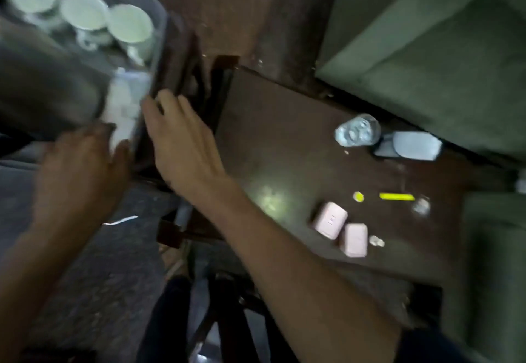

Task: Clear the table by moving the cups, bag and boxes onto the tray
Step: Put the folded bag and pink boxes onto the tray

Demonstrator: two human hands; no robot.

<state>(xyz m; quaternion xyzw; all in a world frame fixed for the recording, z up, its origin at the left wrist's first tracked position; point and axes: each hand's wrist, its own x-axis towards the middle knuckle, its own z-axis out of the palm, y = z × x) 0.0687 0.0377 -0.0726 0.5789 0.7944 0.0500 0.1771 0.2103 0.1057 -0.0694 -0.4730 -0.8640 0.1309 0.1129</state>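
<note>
A grey tray (pixel 42 83) fills the upper left, tilted and blurred. Three white cups (pixel 85 15) stand along its far side and a white bag (pixel 125 106) lies by its near right edge. My left hand (pixel 82 169) is at the tray's near edge beside the bag; blur hides its grip. My right hand (pixel 182 140) rests on the tray's right rim, fingers curled over it. Two pink boxes (pixel 340 230) lie on the dark wooden table (pixel 270 140) to the right.
On the table also stand a clear plastic bottle (pixel 357 130), a pale blue flat object (pixel 410 146), a yellow pen (pixel 397 197) and small bits. Green sofa cushions (pixel 427 35) border the table's far and right sides. Grey floor lies at lower left.
</note>
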